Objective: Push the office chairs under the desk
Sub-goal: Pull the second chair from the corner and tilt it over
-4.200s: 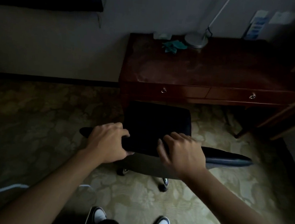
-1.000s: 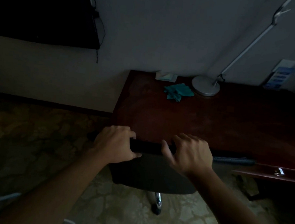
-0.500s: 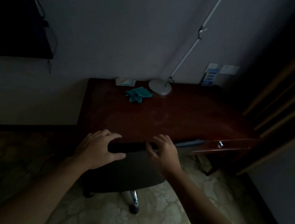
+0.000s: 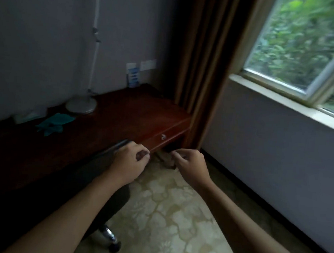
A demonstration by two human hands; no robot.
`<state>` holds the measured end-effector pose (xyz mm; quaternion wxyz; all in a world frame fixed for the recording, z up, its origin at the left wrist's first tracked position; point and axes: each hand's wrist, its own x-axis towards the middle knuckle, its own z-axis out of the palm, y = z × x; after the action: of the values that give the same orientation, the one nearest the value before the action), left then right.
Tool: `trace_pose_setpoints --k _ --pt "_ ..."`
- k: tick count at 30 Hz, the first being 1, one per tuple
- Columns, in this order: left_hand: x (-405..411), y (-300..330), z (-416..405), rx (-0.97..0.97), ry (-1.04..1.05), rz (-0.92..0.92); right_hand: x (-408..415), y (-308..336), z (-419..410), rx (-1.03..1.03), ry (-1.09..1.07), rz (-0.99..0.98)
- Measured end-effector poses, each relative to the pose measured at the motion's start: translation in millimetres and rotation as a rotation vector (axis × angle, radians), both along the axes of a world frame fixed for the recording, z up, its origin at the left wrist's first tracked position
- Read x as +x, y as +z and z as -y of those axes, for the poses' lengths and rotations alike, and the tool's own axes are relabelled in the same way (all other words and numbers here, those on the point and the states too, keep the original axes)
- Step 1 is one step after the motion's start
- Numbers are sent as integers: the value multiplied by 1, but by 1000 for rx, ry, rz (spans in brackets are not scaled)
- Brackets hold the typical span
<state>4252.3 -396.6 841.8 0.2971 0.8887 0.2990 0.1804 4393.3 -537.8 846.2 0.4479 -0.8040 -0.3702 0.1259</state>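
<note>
Office chair sits tucked against the wooden desk, its backrest's long top edge running along the desk front, lying left of and nearer the left hand, which, like the right hand, is loosely curled, holding nothing.

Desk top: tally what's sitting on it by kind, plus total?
Silver round-based desk lamp: 1
Crumpled teal cloth: 1
Blue-and-white upright card: 1
Pale flat packet, too blurred to identify: 1
Total: 4
</note>
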Motion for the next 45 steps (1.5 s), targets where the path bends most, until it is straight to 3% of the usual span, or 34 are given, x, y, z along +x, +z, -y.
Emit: trace_pose_setpoints --k 12,16,26,30,36,45 --pt "280 6 211 44 -474 -151 208 -19 243 23 -475 -186" --pt "376 11 321 88 -697 -149 271 -24 354 68 -662 -226" --pt "513 6 560 172 -1255 -142 316 -53 596 173 -1237 -365" --pt "552 -9 644 155 -1481 -146 315 -71 659 166 -1468 -411" --pt "628 -24 718 174 -1739 -160 357 -78 718 314 -1777 -513" --pt "729 -36 792 200 -1913 -232 437 -87 735 312 -1982 -519"
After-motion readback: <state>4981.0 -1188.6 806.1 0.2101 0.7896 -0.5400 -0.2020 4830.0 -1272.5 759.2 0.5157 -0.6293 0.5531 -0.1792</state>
